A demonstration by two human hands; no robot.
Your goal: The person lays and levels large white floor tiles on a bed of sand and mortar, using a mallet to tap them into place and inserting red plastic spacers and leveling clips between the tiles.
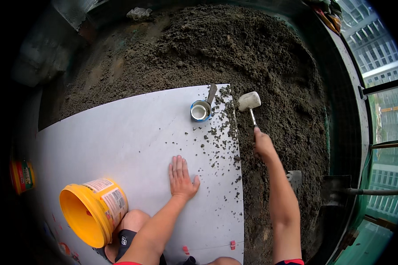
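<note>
My left hand (pixel 181 179) lies flat on a large pale tile (pixel 132 128), fingers together and stretched out, thumb apart. My right hand (pixel 263 145) grips the handle of a mallet with a whitish head (pixel 249 101). The mallet head is over the dark crumbly mortar (pixel 278 66), just beyond the tile's right edge. On the tile near its far right corner sits a small round blue-rimmed container (pixel 200 111), and a dark flat-bladed tool (pixel 212 94) lies against it. Crumbs of mortar are scattered along the tile's right side.
A yellow bucket (pixel 88 214) lies tipped beside my leg at the left. Another yellow container (pixel 23 176) stands at the far left. Two red clips (pixel 233 244) sit by the tile's near edge. A shovel (pixel 340 191) rests at the right below the windows (pixel 387 110).
</note>
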